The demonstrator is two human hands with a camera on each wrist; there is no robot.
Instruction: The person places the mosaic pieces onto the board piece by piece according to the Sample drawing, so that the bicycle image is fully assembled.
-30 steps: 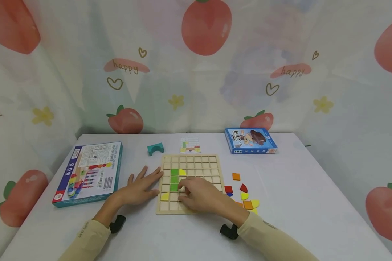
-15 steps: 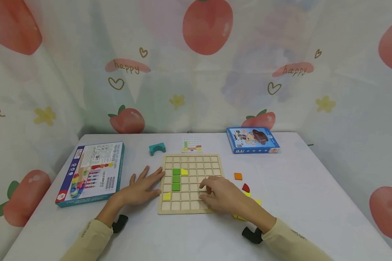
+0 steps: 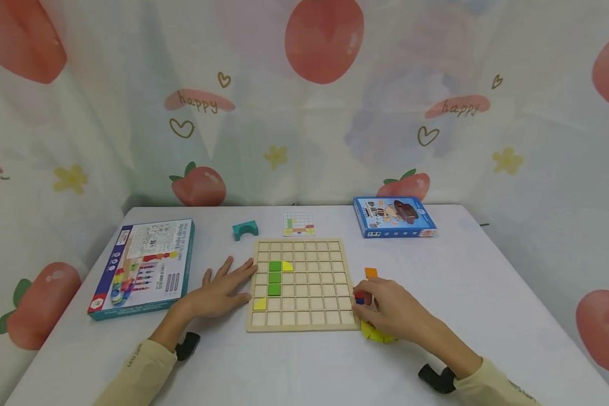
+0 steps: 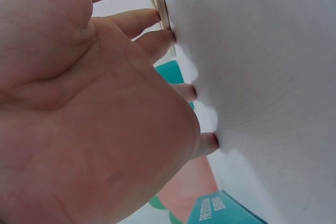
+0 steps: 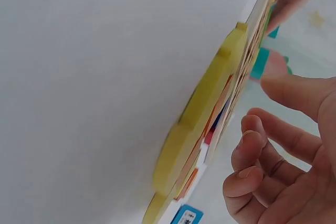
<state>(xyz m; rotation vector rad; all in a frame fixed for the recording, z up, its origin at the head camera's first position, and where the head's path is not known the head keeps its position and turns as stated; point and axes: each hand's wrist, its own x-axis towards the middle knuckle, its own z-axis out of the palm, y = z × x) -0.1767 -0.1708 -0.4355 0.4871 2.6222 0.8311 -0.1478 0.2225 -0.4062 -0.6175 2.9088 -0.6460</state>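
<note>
A square wooden grid board lies mid-table. In it sit several green square tiles in a column, a yellow quarter-round tile and a yellow square tile. My left hand lies spread with straight fingers, its fingertips at the board's left edge. Past the right edge, my right hand hovers over loose tiles. In the right wrist view, that hand's thumb and bent fingers stand apart with nothing between them, beside yellow tiles. Other yellow tiles and an orange tile show around it; more are hidden beneath.
A pattern card lies behind the board, with a teal arch block to its left. One large toy box occupies the left side. A blue box stands at the back right, before the fabric backdrop.
My right hand has moved right, from above the board's middle to the loose tiles beyond its right edge. The left hand has stayed at the board's left edge.
</note>
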